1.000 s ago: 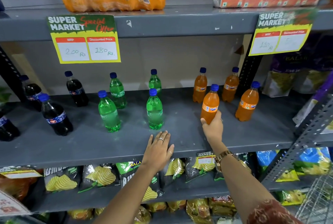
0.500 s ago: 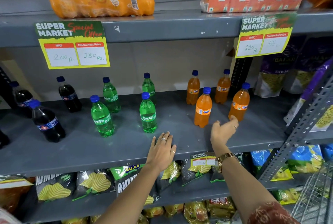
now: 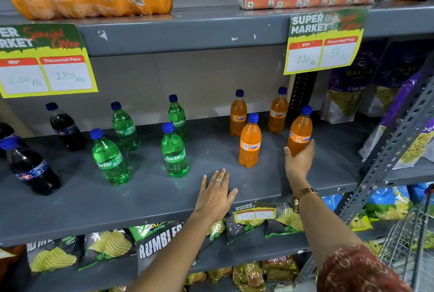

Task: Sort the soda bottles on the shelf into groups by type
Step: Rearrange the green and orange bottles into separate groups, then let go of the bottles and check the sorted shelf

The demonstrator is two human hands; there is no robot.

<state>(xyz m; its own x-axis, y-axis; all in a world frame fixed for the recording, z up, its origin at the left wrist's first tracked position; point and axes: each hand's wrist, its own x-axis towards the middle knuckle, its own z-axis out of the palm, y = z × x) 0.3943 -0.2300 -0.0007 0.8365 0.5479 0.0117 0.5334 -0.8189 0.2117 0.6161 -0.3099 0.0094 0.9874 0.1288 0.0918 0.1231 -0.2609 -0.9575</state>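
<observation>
Fanta bottle (image 3: 300, 130), full of orange soda, stands at three o'clock on the shelf (image 3: 141, 200); right hand (image 3: 298, 162) has now reached it, open grip cupping its base. Left hand (image 3: 215, 195) stays flat, empty.

On the grey shelf (image 3: 141, 200) I count bottles standing upright in three clusters, all with blue caps. At the left are the dark cola bottles: one at the front (image 3: 30, 167), one further back (image 3: 67, 127), and what I take to be a third (image 3: 5, 130) cut off by the frame edge. In the middle stand four green Sprite bottles, two in front (image 3: 109, 158) (image 3: 174, 150) and two behind (image 3: 124, 126) (image 3: 177, 116). To the right are four orange Fanta bottles: two at the back (image 3: 238, 113) (image 3: 278, 111), one forward (image 3: 249, 143), and the rightmost (image 3: 300, 130), leaning slightly.
</observation>
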